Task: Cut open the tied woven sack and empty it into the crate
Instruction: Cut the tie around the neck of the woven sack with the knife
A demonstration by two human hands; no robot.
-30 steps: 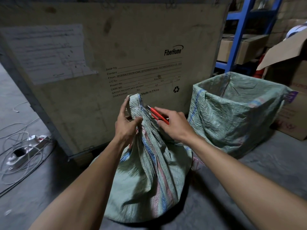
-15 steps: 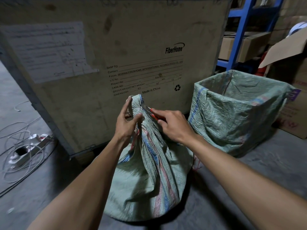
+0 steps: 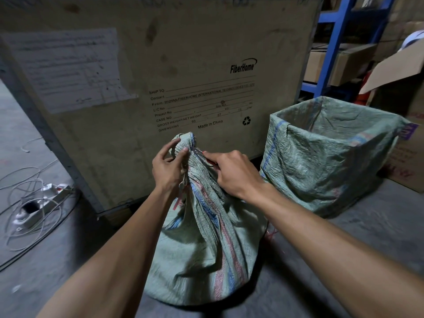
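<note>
A green woven sack with blue and red stripes stands on the concrete floor, its neck bunched and tied at the top. My left hand pinches the bunched neck just below the tip. My right hand grips a red-handled cutter, whose metal tip touches the neck beside my left thumb. A loose red string end hangs under my left wrist. To the right stands an open square crate lined with green woven sacking, its inside showing only lining.
A large plywood shipping crate fills the background right behind the sack. White cables and a power strip lie on the floor at left. Blue shelving and cardboard boxes stand at the right.
My right hand has pushed the cutter leftward until its tip meets the sack's neck; less of the red handle shows. My left hand keeps its hold on the neck.
</note>
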